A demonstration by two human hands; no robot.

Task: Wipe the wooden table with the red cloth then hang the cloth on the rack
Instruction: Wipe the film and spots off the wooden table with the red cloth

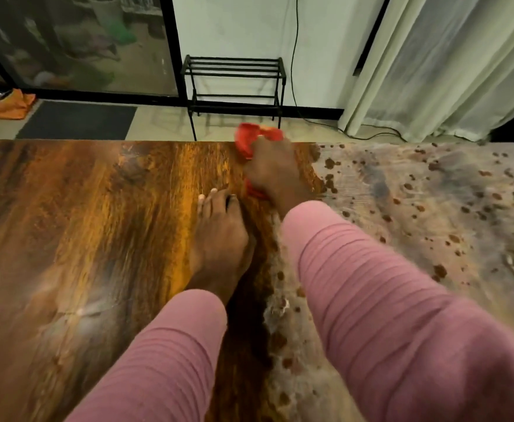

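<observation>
The wooden table [82, 239] fills the lower view; its left part shows glossy brown grain, its right part [432, 214] is coated with a pale, streaky film and brown spots. My right hand [272, 173] grips the bunched red cloth [251, 138] at the table's far edge, at the border between the two parts. My left hand [219, 236] rests flat on the wood with straight fingers, just left of and nearer than the right. Beyond the table, a black metal rack [234, 83] stands on the floor against the white wall.
A dark mat [79, 120] lies on the floor at the left, with orange fabric [2, 103] beside it. Glass doors with black frames [170, 47] are at the back left. White curtains [441, 65] hang at the right, and a black cable [295, 56] runs down the wall.
</observation>
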